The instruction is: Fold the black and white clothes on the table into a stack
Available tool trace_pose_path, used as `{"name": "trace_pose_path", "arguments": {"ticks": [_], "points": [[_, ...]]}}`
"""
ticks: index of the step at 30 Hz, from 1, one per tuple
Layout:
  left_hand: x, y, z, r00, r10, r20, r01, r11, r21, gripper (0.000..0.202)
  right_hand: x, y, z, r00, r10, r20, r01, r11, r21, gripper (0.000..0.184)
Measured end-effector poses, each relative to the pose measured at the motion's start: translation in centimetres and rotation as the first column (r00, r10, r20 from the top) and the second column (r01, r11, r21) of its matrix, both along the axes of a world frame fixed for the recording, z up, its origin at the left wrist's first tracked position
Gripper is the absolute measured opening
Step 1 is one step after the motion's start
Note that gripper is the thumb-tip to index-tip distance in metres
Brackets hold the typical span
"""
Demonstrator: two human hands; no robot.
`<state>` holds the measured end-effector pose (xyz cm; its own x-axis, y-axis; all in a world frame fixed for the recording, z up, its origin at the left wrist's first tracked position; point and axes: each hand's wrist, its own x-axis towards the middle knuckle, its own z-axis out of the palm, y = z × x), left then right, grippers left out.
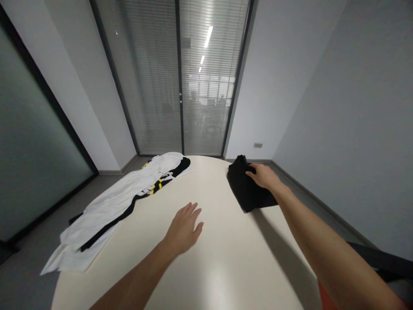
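Leftward and beyond the fingers of the left hand (184, 228), white clothing (129, 185), its yellow-and-black marks too small to read, that hand's fingers slightly spread, pale table (219, 198) beneath, black cloth (247, 193) under the right hand's (263, 175) fingertips, whether pinched, cannot tell.

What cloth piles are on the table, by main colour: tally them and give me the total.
Mostly white clothing pile: 1
Black folded cloth pile: 1
Total: 2 piles
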<state>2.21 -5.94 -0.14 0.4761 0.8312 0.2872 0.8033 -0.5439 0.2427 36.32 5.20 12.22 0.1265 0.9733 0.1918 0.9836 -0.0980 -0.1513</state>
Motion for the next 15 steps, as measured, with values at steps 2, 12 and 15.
{"name": "trace_pose_path", "arguments": {"ticks": [2,12,15], "points": [[0.0,0.0,-0.1,1.0,0.0,0.006,0.0,1.0,0.009,0.044,1.4,1.1,0.5,1.0,0.007,0.004,-0.007,1.0,0.007,0.043],[-0.2,0.2,-0.4,1.0,0.002,0.013,-0.002,1.0,0.003,0.045,9.7,5.5,-1.0,0.992,-0.121,0.048,0.119,0.992,0.047,0.058],[-0.2,0.2,-0.4,1.0,0.005,0.03,-0.005,1.0,0.004,0.044,10.4,4.9,-3.5,0.991,-0.12,0.051,0.117,0.991,0.058,0.061]]}}
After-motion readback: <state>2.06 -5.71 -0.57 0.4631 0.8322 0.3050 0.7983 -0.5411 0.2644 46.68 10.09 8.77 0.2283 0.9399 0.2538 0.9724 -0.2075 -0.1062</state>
